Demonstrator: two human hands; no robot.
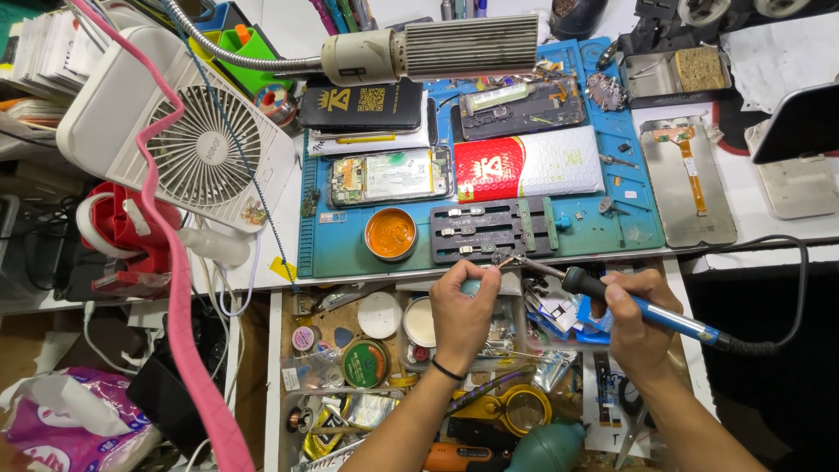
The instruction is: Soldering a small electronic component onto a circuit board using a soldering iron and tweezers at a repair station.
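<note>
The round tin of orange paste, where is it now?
In the head view, the orange paste tin sits on the blue mat, left of the black holder, below the opened phone.

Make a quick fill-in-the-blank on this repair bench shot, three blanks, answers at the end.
1. The right hand holds a soldering iron with a ____ handle.
2. The round tin on the blue mat holds ____ paste.
3. The left hand wears a thin black band on its ____.

Missing words: blue; orange; wrist
</note>
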